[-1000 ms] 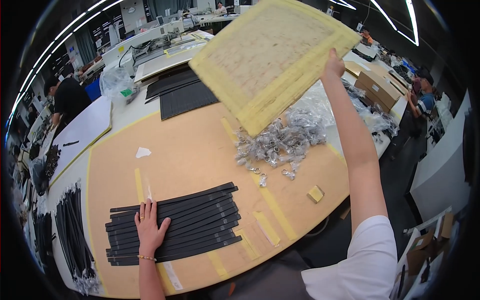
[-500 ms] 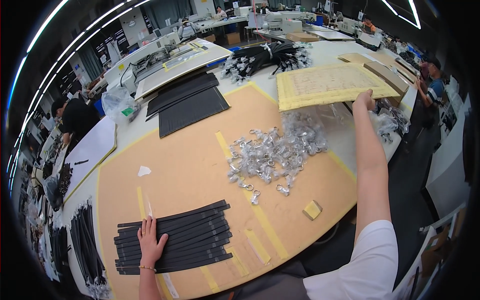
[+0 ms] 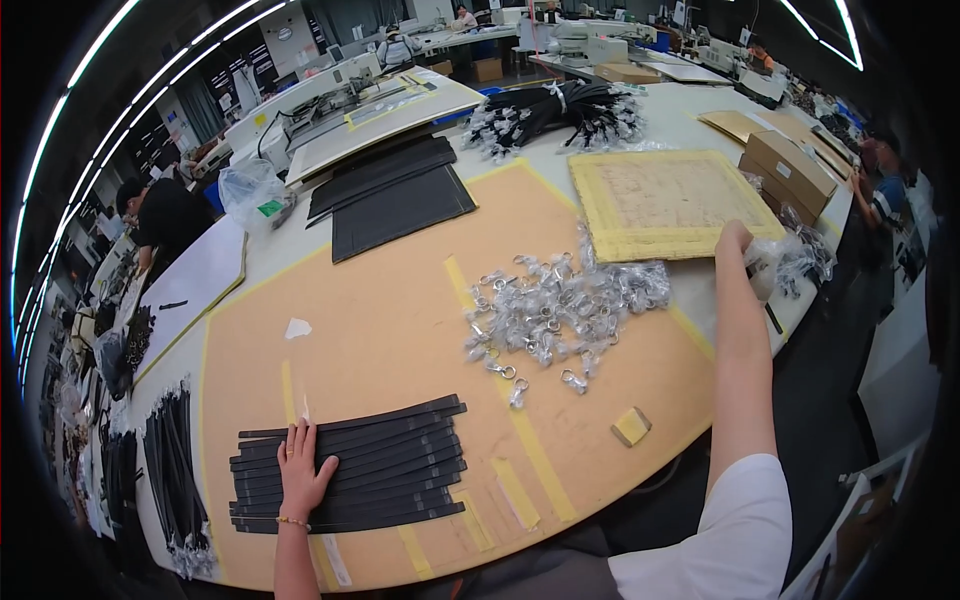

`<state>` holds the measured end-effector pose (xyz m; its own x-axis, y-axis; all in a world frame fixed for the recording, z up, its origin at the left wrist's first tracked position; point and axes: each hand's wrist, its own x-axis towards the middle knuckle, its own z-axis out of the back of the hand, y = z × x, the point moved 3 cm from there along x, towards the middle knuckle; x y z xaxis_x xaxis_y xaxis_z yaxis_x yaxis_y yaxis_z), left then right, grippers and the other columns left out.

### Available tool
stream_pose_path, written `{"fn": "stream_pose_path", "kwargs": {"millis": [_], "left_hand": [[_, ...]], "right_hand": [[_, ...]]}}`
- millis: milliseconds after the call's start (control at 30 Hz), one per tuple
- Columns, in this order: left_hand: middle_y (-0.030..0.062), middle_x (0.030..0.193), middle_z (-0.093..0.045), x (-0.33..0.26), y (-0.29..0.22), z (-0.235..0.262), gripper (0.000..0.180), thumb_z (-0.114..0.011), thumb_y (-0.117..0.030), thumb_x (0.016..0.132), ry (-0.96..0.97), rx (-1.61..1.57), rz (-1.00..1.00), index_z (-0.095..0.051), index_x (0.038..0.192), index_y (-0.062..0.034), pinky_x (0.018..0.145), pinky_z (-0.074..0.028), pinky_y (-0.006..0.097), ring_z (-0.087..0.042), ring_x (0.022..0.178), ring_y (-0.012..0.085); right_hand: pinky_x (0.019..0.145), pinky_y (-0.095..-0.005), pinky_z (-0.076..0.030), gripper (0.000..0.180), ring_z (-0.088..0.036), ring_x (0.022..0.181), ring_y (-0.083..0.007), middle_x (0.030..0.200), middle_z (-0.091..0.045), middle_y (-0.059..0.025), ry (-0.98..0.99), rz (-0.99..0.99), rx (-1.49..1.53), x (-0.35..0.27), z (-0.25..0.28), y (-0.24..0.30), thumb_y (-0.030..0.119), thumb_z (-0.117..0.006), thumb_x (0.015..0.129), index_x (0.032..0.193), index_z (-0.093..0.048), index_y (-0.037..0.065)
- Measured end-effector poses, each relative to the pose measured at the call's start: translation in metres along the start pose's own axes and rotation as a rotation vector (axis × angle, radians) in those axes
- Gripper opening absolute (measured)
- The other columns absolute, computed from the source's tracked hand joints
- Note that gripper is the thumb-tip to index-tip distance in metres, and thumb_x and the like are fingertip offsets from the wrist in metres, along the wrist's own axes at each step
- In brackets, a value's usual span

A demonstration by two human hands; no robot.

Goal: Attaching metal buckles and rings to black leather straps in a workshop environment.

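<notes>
While your left hand [image 3: 303, 468] lies flat, fingers spread, on black strap stack [image 3: 350, 468] (long axis runs left-right), right hand [image 3: 735, 238] grips near edge of yellow board [image 3: 668, 203], far right past metal clip pile [image 3: 560, 305].

Left hand [image 3: 302, 468] flat, palm down, fingers spread toward 12 o'clock. Right arm fully extended toward 1 o'clock; right hand [image 3: 733, 238] curled, gripping.
</notes>
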<state>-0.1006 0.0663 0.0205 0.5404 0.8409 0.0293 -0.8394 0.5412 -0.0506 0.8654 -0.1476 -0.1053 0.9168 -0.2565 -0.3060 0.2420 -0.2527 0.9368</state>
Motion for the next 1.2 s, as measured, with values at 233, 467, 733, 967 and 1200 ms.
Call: {"fn": "stream_pose_path", "kwargs": {"millis": [233,467,733,967,1200], "left_hand": [[0.0140,0.166,-0.024,0.016,0.003,-0.024,0.074,-0.055,-0.050,0.095,-0.044,-0.186,-0.134,-0.039,0.154,-0.0078,0.123,-0.011,0.049,-0.019,0.154,0.0320],[0.0130,0.165,-0.026,-0.036,-0.032,-0.012,0.099,-0.055,-0.078,0.082,0.062,-0.064,-0.371,-0.041,0.154,-0.0125,0.123,-0.009,0.051,-0.018,0.154,0.0328],[0.0102,0.164,-0.030,-0.014,-0.038,-0.028,0.088,-0.055,-0.071,0.087,0.016,-0.032,-0.421,-0.042,0.154,-0.0149,0.123,-0.013,0.052,-0.022,0.153,0.0302],[0.0069,0.165,-0.030,0.013,-0.035,-0.037,0.084,-0.055,-0.068,0.089,-0.036,-0.054,-0.394,-0.040,0.155,-0.0175,0.123,-0.014,0.050,-0.022,0.153,0.0281],[0.0045,0.165,-0.029,0.034,-0.035,-0.048,0.079,-0.051,-0.066,0.092,-0.081,-0.058,-0.288,-0.039,0.155,-0.0198,0.124,-0.013,0.049,-0.023,0.153,0.0258]], "right_hand": [[0.114,-0.0401,-0.038,0.074,-0.042,0.140,-0.0374,0.149,-0.046,-0.0246,-0.111,0.584,-0.824,-0.187,0.018,0.068,0.036,-0.068,0.082,0.143,-0.048,-0.001],[0.108,-0.0416,-0.043,0.051,-0.057,0.126,-0.0383,0.130,-0.065,-0.0193,0.869,0.855,-0.653,-0.332,0.019,0.009,0.030,-0.070,0.086,0.127,-0.063,0.002],[0.111,-0.0440,-0.040,0.035,-0.049,0.137,-0.0361,0.133,-0.063,-0.0193,1.124,1.287,-0.751,-0.434,0.081,-0.029,0.024,-0.072,0.089,0.119,-0.068,0.006],[0.113,-0.0448,-0.038,0.034,-0.044,0.140,-0.0340,0.133,-0.062,-0.0164,1.417,1.320,-0.745,-0.538,0.087,-0.056,0.024,-0.072,0.088,0.118,-0.068,0.009],[0.106,-0.0403,-0.045,0.022,-0.053,0.132,-0.0306,0.131,-0.064,-0.0118,1.607,1.291,-0.809,-0.542,0.095,-0.068,0.012,-0.068,0.088,0.109,-0.072,0.010]]}}
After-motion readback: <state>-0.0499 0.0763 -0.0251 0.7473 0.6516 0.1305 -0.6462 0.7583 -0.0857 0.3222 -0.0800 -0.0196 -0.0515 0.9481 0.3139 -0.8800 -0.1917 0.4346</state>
